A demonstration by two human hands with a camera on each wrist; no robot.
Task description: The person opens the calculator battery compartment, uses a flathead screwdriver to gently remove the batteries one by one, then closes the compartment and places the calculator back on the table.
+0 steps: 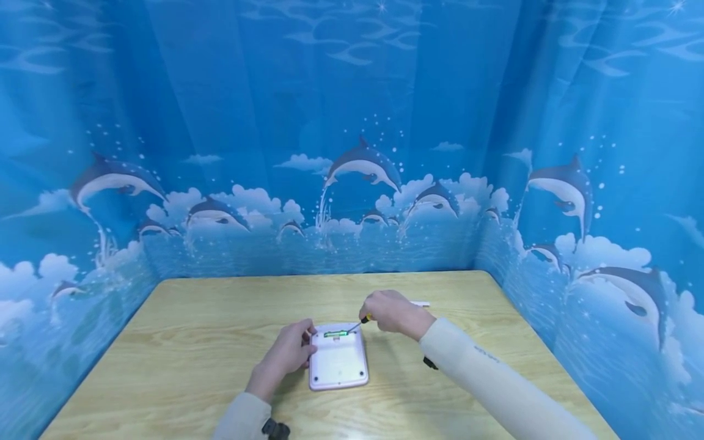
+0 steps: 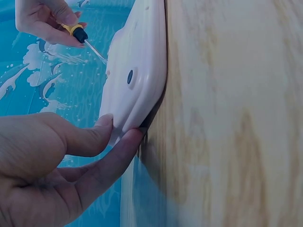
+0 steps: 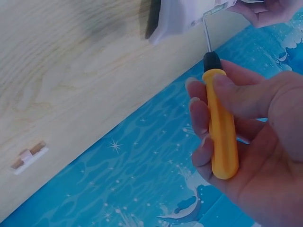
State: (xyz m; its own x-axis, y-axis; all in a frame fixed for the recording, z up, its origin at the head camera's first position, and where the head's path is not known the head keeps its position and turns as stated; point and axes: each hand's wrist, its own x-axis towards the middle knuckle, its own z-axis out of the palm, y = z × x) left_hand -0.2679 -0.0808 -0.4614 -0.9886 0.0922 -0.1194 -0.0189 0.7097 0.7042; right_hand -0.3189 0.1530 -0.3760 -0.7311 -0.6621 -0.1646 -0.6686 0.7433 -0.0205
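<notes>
A pale pink calculator (image 1: pixel 338 363) lies face down on the table, its underside showing round dark feet. In its slot near the far edge sits a green battery (image 1: pixel 335 334). My left hand (image 1: pixel 287 348) pinches the calculator's left edge near the far corner, thumb on top and a finger below, seen close in the left wrist view. In my right hand (image 1: pixel 393 310) is a screwdriver (image 3: pixel 222 125) with a yellow handle and black collar, gripped between thumb and curled fingers. Its metal tip (image 3: pixel 205 23) reaches the right end of the battery slot.
A small white battery cover (image 3: pixel 30 157) with a raised tab lies on the wooden table (image 1: pixel 220 360), beyond my right hand in the head view. Blue curtains (image 1: pixel 330 91) printed with dolphins surround the table at the back and both sides.
</notes>
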